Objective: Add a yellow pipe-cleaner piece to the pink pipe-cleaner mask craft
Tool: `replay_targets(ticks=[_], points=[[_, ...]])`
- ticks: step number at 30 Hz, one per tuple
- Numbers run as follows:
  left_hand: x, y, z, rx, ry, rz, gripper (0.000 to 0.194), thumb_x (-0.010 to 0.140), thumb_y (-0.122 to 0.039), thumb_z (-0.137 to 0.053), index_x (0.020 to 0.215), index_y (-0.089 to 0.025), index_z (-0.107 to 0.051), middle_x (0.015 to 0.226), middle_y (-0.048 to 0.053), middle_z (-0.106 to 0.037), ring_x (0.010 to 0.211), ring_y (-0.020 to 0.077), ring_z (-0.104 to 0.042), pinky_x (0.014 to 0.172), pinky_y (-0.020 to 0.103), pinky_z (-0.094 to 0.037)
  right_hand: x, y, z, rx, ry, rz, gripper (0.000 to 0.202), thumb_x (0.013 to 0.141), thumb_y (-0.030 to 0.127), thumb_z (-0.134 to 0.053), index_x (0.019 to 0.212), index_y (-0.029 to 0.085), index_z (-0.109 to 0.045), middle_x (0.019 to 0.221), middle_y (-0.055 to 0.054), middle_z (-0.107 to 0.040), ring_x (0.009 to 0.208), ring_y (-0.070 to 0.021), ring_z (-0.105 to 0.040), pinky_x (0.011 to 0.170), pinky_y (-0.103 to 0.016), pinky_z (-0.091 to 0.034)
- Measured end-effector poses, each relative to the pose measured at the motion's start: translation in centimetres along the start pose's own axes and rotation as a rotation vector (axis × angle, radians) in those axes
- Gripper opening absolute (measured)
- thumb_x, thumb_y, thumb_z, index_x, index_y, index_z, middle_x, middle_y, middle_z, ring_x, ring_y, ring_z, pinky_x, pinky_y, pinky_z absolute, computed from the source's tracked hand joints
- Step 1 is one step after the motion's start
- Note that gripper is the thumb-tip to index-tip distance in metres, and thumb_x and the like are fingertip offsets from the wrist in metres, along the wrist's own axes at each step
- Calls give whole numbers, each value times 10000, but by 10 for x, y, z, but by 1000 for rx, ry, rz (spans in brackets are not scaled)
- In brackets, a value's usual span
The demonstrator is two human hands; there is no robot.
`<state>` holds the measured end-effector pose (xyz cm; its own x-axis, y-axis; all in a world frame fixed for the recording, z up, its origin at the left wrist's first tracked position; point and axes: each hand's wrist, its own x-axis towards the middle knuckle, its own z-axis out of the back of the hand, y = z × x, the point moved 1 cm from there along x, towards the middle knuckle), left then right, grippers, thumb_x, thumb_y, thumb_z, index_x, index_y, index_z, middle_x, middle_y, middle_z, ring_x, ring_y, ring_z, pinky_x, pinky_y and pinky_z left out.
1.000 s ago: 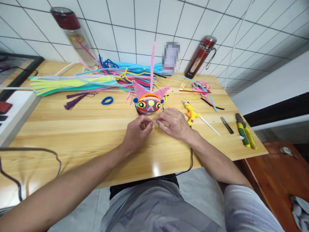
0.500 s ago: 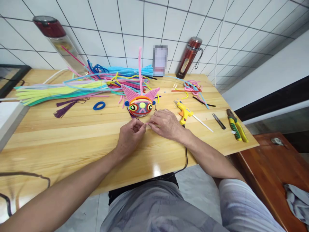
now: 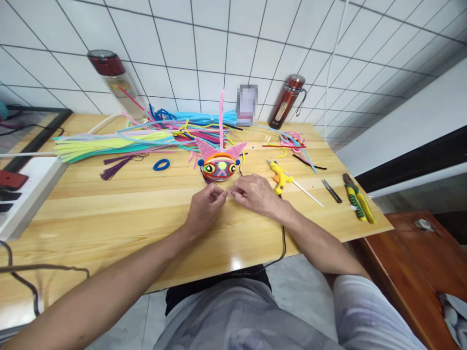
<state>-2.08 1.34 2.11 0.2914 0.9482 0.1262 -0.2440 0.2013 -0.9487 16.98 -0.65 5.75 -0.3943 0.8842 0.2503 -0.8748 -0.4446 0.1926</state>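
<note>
Between my fingertips runs a short thin pink pipe cleaner (image 3: 229, 191), mostly hidden by the fingers. My left hand (image 3: 206, 206) pinches one end, and my right hand (image 3: 255, 194) pinches the other, close by. Just beyond them sits a colourful animal head (image 3: 220, 167) made of pipe cleaners, with pink pointed ears, round yellow-and-black eyes and blue balls at the sides. A fuzzy pink pipe cleaner (image 3: 221, 116) stands upright behind its ears. Neither hand visibly grips the head.
Right of my hands lie a yellow glue gun (image 3: 282, 177) with a white stick, small snips (image 3: 332, 191) and pliers (image 3: 359, 199). Pipe cleaner bundles (image 3: 116, 146), a purple tassel (image 3: 116, 167) and a blue coil (image 3: 161, 165) lie left. Two bottles (image 3: 126, 95) (image 3: 286, 102) stand by the wall. A power strip (image 3: 36, 189) is at left.
The camera view has tilted and shifted, so everything sits lower and mostly further right. Both hands still pinch the small pink piece, with little change in their pose.
</note>
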Motion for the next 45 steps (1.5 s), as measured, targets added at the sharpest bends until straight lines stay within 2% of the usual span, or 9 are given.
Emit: replay_targets(ticks=[5, 8, 11, 15, 18, 23, 29, 35, 45], points=[[1, 0, 0, -72, 92, 3, 252, 882, -441, -663, 834, -194, -665, 616, -52, -557, 552, 110, -477, 555, 235, -389, -1, -18, 25, 53, 17, -90, 143, 960, 229, -666, 843, 198, -741, 805, -46, -757, 731, -184, -639, 702, -304, -383], [0, 1, 0, -57, 145, -20, 274, 897, -446, -640, 795, -193, -662, 620, -43, -557, 566, 112, -475, 566, 242, -384, -10, -53, 58, 56, -36, -276, 199, 989, 302, -614, 876, 214, -752, 871, -54, -782, 761, -195, -669, 715, -306, -426], [-1, 3, -2, -47, 166, -39, 277, 900, -439, -628, 766, -197, -648, 626, -35, -567, 579, 116, -486, 576, 247, -387, -24, -100, 85, -70, -78, -519, 192, 937, 299, -607, 918, 227, -784, 902, -67, -802, 810, -235, -694, 719, -326, -444], [0, 6, -4, -44, 172, -60, 265, 897, -425, -619, 755, -203, -646, 629, -27, -586, 586, 121, -494, 572, 244, -394, -42, -150, 87, -170, -3, -760, 271, 920, 318, -579, 992, 219, -821, 982, -104, -826, 853, -268, -709, 720, -345, -450], [0, 7, -4, -34, 167, -70, 259, 899, -419, -617, 758, -203, -649, 628, -28, -582, 585, 121, -489, 560, 238, -389, -47, -166, 76, -220, 90, -841, 325, 920, 321, -560, 1052, 215, -838, 1039, -116, -832, 910, -286, -719, 712, -348, -441], [0, 7, -3, -19, 169, -78, 260, 905, -416, -621, 763, -201, -653, 631, -31, -579, 586, 118, -481, 550, 233, -380, -40, -172, 67, -251, 177, -875, 357, 944, 313, -556, 1157, 235, -831, 1147, -119, -830, 1004, -293, -729, 744, -348, -449], [0, 5, -2, -36, 179, -66, 254, 905, -394, -628, 743, -199, -641, 603, -39, -559, 566, 110, -465, 548, 234, -373, -34, -182, 66, -289, 148, -913, 374, 923, 265, -573, 1190, 224, -833, 1270, -127, -810, 1106, -322, -733, 806, -370, -487], [1, 2, -1, -41, 175, -44, 275, 897, -421, -650, 739, -195, -654, 593, -35, -564, 543, 106, -461, 542, 234, -376, -22, -188, 62, -269, 54, -801, 381, 951, 260, -553, 1193, 211, -843, 1268, -133, -813, 1138, -324, -729, 872, -375, -510], [1, 0, -1, -39, 191, -28, 304, 891, -453, -633, 744, -188, -658, 599, -27, -556, 543, 106, -458, 540, 239, -367, 4, -204, 38, -284, 198, -696, 365, 974, 179, -542, 1205, 153, -824, 1332, -193, -756, 1194, -296, -677, 974, -385, -508]])
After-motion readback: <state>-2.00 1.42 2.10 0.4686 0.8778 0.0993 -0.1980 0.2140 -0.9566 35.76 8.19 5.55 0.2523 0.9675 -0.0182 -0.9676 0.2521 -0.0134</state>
